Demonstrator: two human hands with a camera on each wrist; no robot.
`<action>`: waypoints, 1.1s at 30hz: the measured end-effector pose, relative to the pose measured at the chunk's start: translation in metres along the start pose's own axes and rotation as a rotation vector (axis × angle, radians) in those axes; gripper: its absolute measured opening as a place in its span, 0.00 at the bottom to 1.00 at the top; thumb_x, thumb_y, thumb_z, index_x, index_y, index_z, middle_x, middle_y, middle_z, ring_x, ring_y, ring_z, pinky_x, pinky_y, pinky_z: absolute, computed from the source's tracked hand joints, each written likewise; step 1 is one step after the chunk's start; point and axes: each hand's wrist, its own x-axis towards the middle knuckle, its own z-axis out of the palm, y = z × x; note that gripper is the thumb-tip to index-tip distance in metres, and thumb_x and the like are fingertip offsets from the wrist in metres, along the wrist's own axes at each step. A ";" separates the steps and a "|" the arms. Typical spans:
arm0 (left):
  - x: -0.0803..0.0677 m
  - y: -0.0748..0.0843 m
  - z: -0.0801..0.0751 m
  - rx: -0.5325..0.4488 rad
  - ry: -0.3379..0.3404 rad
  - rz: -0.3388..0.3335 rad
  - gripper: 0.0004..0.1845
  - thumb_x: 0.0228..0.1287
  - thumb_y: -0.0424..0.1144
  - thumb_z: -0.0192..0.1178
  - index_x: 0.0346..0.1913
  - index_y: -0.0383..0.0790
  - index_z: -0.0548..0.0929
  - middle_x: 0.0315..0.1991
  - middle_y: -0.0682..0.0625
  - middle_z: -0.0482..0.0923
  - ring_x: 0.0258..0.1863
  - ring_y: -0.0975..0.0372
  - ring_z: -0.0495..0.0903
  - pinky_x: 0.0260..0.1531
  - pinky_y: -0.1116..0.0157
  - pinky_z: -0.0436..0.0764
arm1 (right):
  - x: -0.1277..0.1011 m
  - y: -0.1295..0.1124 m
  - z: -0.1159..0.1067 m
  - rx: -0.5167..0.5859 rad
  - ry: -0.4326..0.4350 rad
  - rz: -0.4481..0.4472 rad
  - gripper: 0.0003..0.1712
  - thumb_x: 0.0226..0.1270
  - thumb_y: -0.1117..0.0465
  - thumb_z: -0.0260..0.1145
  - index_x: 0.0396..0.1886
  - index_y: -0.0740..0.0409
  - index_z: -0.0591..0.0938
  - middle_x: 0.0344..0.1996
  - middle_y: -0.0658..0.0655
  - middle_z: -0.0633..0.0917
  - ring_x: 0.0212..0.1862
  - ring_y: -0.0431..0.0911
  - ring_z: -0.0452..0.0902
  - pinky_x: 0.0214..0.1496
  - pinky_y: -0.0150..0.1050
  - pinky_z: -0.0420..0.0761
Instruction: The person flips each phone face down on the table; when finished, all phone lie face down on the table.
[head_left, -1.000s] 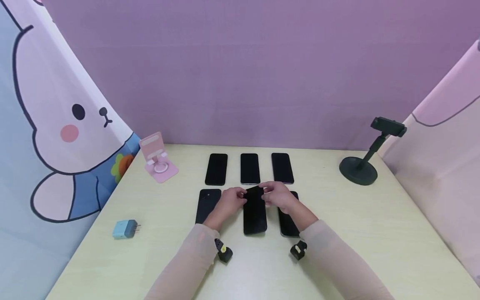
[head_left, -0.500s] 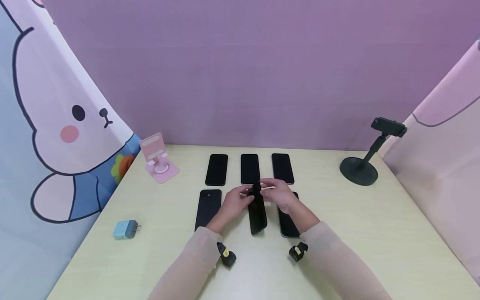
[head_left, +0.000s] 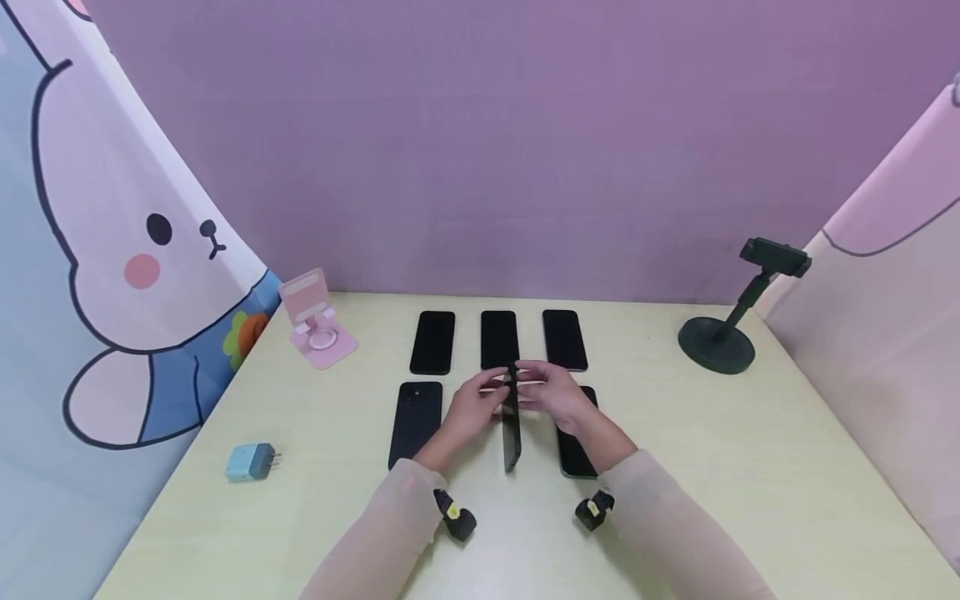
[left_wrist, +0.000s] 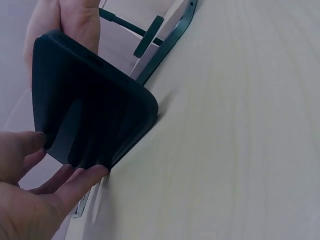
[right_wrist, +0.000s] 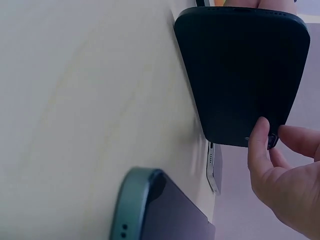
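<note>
A black smartphone (head_left: 511, 437) stands on its long edge at the middle of the table, nearly edge-on in the head view. My left hand (head_left: 471, 408) pinches its far end from the left, thumb and fingertips on it. From the other side my right hand (head_left: 561, 398) pinches the same end near the upper corner. In the left wrist view the dark glossy screen of the smartphone (left_wrist: 90, 105) faces the left hand (left_wrist: 30, 205). The right wrist view shows its plain dark back, with fingers of the right hand (right_wrist: 285, 182) on its camera end.
Behind lie three dark phones: left (head_left: 432, 343), middle (head_left: 499, 340) and right (head_left: 565, 340). A back-up phone (head_left: 416, 423) lies left of my hands, another phone (head_left: 576, 454) partly under my right wrist. A pink stand (head_left: 318, 325), blue charger (head_left: 251, 462) and black stand (head_left: 717, 343) stand farther out.
The smartphone, nearly flat and screen up a second ago, has been turned up onto its long edge, its screen now facing left. Both hands have stayed at its far end.
</note>
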 end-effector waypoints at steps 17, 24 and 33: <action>0.003 0.006 -0.006 -0.018 0.070 -0.002 0.14 0.67 0.27 0.57 0.54 0.28 0.80 0.43 0.37 0.80 0.39 0.50 0.84 0.29 0.61 0.85 | 0.004 0.003 0.012 0.017 0.016 0.024 0.26 0.66 0.80 0.54 0.65 0.75 0.66 0.52 0.74 0.74 0.44 0.51 0.80 0.48 0.52 0.81; 0.004 0.009 -0.012 -0.018 0.061 -0.035 0.16 0.68 0.29 0.57 0.57 0.30 0.78 0.45 0.38 0.80 0.42 0.51 0.84 0.31 0.63 0.85 | 0.004 0.008 0.016 -0.029 0.015 0.040 0.26 0.66 0.79 0.56 0.64 0.76 0.67 0.51 0.73 0.76 0.45 0.52 0.79 0.48 0.51 0.81; 0.004 0.011 -0.022 0.153 0.030 -0.011 0.21 0.67 0.32 0.60 0.61 0.32 0.76 0.45 0.40 0.80 0.40 0.54 0.83 0.28 0.64 0.84 | 0.003 0.010 0.019 -0.082 -0.007 0.071 0.27 0.63 0.80 0.56 0.63 0.76 0.68 0.48 0.71 0.76 0.43 0.53 0.79 0.47 0.52 0.81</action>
